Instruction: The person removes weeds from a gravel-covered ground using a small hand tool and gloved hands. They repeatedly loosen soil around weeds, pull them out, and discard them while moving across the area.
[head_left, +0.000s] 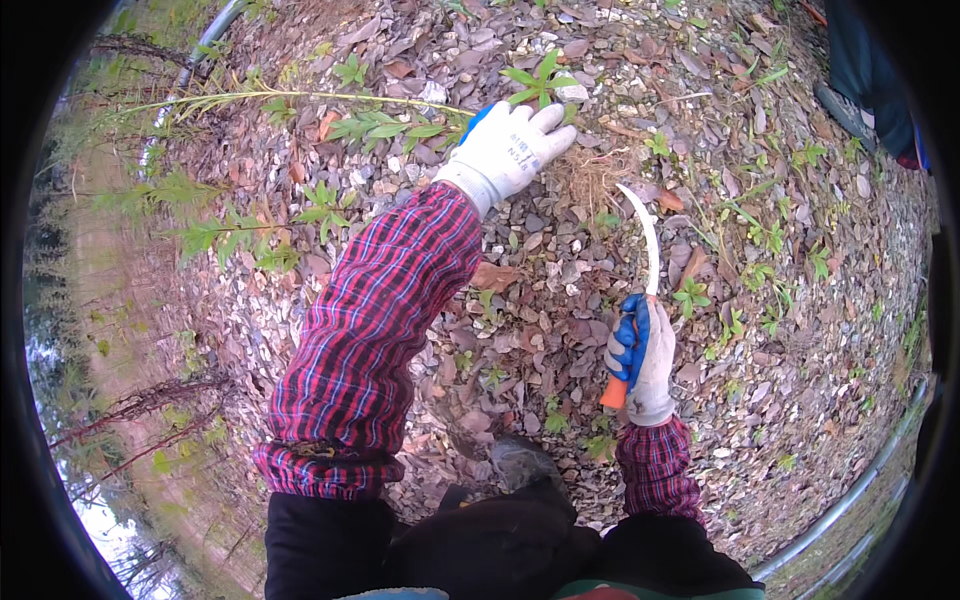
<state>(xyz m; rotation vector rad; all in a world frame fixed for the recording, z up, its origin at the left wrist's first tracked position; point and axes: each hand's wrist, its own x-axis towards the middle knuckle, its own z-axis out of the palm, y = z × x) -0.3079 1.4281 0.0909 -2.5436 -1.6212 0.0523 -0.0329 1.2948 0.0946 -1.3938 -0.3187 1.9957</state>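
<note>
My left hand, in a white and blue work glove, reaches to the upper middle over a long green weed stem that runs off to the left. Its fingers are bent and partly hidden, so whether they grip the stem cannot be told. Beside the fingertips lies a tuft of dry, fibrous roots. My right hand, gloved the same way, is closed around the orange handle of a curved sickle. The pale blade points up and away, its tip just below the root tuft.
Gravel and dead leaves cover the ground, with small green weeds among them. Another person's leg and shoe are at the upper right. Metal pipes curve along the lower right, another at the upper left. My boot is below.
</note>
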